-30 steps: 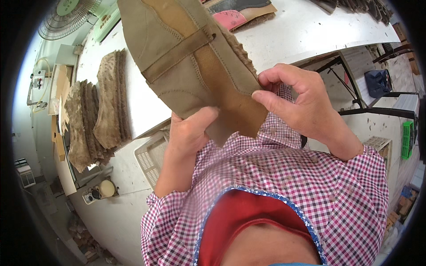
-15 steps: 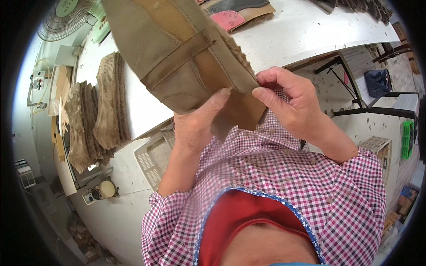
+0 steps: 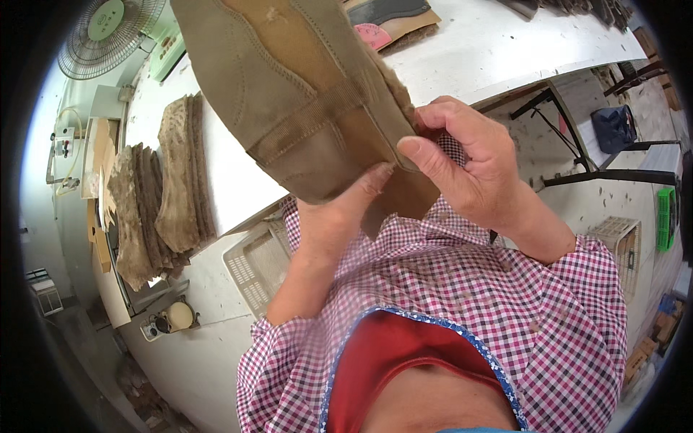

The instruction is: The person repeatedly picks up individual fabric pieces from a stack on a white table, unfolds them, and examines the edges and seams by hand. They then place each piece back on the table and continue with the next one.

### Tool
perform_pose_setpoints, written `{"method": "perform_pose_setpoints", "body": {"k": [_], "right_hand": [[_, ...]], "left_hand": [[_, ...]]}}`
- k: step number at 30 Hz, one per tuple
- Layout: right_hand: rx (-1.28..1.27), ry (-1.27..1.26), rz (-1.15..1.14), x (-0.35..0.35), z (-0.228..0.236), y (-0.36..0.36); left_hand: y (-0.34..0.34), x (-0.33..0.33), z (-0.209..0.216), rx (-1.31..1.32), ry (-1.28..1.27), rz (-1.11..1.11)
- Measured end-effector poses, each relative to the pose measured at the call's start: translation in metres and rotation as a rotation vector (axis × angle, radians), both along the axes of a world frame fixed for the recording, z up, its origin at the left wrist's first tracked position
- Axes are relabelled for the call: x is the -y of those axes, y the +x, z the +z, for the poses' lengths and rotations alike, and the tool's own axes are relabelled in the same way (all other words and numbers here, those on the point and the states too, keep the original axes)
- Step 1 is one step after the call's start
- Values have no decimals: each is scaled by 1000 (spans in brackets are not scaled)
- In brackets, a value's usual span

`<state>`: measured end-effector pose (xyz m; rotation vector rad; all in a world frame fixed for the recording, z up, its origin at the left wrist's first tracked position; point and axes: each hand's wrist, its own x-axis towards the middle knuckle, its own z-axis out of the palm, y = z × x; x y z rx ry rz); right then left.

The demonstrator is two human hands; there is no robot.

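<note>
A stitched olive-brown boot upper (image 3: 238, 86) with tan panels, a ribbed strap across it and a fuzzy, fur-like edge is held up in front of me, over the table's near edge. My left hand (image 3: 332, 220) grips its lower end, thumb on the outer face and fingers hidden behind. My right hand (image 3: 473, 162) pinches the right edge near the lower corner, thumb in front and the index finger curled behind. A tan flap (image 3: 411, 191) hangs below, between my hands.
Brown furry pieces (image 3: 180, 173) lie stacked on the white table (image 3: 491, 58) at the left, some overhanging its edge. A fan (image 3: 105, 29) stands far left. A pink template (image 3: 372, 35) lies beyond the upper. Below are a plastic basket (image 3: 253, 267) and, rightward, a dark blue bag (image 3: 613, 133).
The boot upper has shifted slightly down and tilted, its lower end moving right with my left hand. My right thumb has slid left onto its face. The surroundings have shifted slightly in view.
</note>
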<state>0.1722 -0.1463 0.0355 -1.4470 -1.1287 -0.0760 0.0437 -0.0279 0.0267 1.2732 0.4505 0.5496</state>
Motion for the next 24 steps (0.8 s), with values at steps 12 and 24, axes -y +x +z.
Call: {"method": "perform_pose_setpoints", "body": {"k": [12,24], "right_hand": [[127,74,-35,3,7,4],[1,138,-87,-3,21,4]], "left_hand": [[1,16,6,-85,86,-12],[-1,24,-4,-121,191,-107]]}}
